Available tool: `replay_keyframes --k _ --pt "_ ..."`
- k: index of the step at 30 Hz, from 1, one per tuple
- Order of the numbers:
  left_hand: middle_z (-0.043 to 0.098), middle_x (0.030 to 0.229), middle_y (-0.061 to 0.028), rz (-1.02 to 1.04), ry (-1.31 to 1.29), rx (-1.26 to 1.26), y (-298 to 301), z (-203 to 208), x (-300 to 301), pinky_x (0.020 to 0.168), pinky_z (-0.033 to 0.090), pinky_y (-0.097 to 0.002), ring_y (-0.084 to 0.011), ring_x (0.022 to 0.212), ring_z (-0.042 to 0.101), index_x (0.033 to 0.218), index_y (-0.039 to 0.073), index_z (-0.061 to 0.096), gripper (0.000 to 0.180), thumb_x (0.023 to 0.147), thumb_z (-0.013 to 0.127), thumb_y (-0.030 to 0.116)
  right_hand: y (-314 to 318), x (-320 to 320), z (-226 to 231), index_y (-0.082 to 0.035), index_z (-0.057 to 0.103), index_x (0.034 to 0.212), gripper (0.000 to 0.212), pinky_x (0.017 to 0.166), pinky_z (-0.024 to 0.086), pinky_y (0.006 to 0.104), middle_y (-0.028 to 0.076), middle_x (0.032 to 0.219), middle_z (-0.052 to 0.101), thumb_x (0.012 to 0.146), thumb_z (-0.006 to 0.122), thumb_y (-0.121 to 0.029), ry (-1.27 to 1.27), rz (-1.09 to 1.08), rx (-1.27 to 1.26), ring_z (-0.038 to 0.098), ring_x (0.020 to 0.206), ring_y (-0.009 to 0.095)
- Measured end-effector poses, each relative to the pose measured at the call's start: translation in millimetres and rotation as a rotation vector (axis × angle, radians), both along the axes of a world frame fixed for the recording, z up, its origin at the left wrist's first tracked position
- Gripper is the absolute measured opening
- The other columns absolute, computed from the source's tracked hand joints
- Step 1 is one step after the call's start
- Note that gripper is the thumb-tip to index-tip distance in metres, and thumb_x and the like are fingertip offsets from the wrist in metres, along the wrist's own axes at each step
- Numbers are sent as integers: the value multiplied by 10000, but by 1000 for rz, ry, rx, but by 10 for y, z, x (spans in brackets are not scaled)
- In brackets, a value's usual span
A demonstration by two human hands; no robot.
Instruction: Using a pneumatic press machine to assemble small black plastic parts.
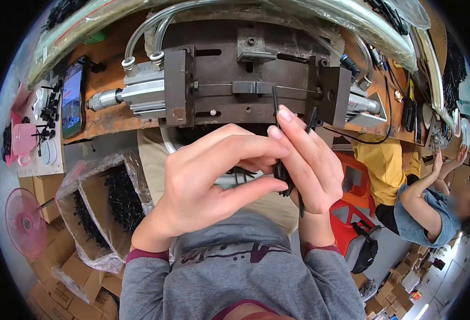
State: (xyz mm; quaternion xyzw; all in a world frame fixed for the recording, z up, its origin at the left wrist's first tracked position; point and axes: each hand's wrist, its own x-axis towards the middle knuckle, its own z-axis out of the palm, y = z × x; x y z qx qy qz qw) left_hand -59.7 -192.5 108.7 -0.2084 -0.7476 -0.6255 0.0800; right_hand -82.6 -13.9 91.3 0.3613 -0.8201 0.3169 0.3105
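Observation:
My left hand (197,184) curves in from the left, with thumb and fingertips closing on a small bunch of slim black plastic parts (281,178). Several of these parts lie in my right hand (317,173), whose fingers wrap round them and point up and away. Thin black ends stick out past the right fingers and below the palm. The parts' exact shape is mostly hidden by the hands. Just beyond my fingertips stands a dark metal fixture (219,106), with two small blocks (252,87) meeting at its middle on thin rods.
Air cylinders (147,95) with clear hoses flank the fixture. A phone (74,96) lies on the bench at left. A plastic-lined box (94,200) of black parts and a pink fan (26,223) stand lower left. At right are a red stool (344,224) and a seated person (427,208).

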Motion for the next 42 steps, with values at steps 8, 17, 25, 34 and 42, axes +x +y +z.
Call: replay_keyframes --k 8,17,25,34,42 --pt "649 987 -90 202 184 -308 -26 -61 55 700 544 -283 -204 881 636 1035 11 728 365 679 801 -31 149 12 -235 23 545 1111 460 754 600 354 233 1087 701 757 831 -45 -73 -48 -227 723 913 341" --pt "659 1247 -140 255 372 -739 52 -271 -73 677 544 -303 -228 782 691 1006 -2 685 259 765 750 68 211 67 -170 1 486 1183 240 807 591 369 298 1168 631 971 589 -44 -129 -104 -168 694 989 341" --pt "657 1266 -117 241 302 -787 46 -183 -101 605 513 -293 -198 671 657 1004 30 694 250 772 758 98 214 80 -133 14 481 1222 245 786 597 358 291 1202 615 988 541 -23 -141 -106 -164 683 1010 323" --pt "719 1021 -108 42 195 -309 30 -63 16 625 542 -288 -206 756 695 980 21 709 308 694 814 70 56 60 -86 77 583 1212 410 851 573 394 258 1109 681 815 682 110 -118 -22 -139 693 995 359" --pt "686 927 -94 124 221 -166 31 -28 116 640 561 -293 -232 800 679 959 10 725 340 637 831 19 -31 51 -160 72 478 1331 599 825 597 383 309 1230 610 788 726 115 -209 80 -389 689 1032 362"
